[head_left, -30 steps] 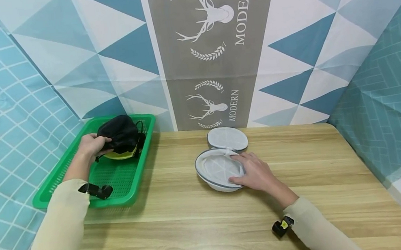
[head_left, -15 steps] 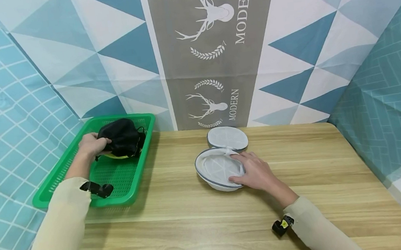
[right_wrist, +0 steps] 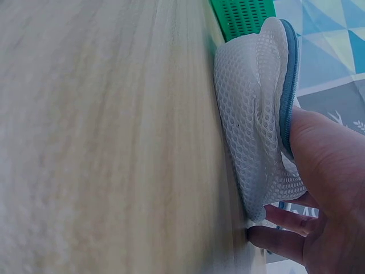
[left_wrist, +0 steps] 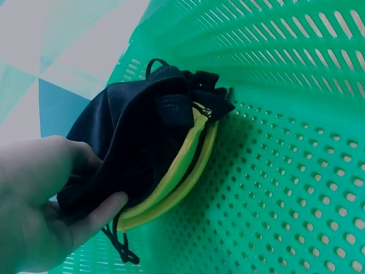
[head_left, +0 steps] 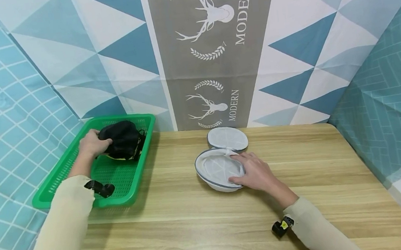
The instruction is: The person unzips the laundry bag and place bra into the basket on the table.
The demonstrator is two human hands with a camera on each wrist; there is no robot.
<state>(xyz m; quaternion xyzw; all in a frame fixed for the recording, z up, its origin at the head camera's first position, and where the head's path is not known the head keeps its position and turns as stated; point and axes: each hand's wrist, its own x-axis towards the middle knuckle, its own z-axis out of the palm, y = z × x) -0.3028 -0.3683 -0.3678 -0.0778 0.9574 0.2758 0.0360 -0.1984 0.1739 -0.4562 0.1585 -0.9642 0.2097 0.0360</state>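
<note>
A black fabric pouch with yellow edging (left_wrist: pixel 122 128) is in the green plastic basket (head_left: pixel 138 180), at its back. My left hand (head_left: pixel 92 144) grips the pouch's near left side, thumb and fingers on the black cloth. Thin black cords hang from the pouch in the left wrist view. On the table, a white mesh wash bag with a blue-grey zipper (head_left: pixel 219 167) lies with its oval lid (head_left: pixel 227 139) folded back. My right hand (head_left: pixel 254 171) holds the bag's right rim, with the thumb inside. In the right wrist view the bag's side stands on the wood, and some fingers are behind it.
The wooden table (head_left: pixel 197 231) runs up to a patterned cloth backdrop (head_left: pixel 212 58) behind the bag. A blue tiled sheet (head_left: pixel 7 100) borders the basket on the left, and a teal sheet (head_left: pixel 396 100) borders the table on the right.
My left hand and the black pouch have sunk a little lower in the basket, and less of the yellow edging shows in the head view. My right hand and the mesh wash bag stay put.
</note>
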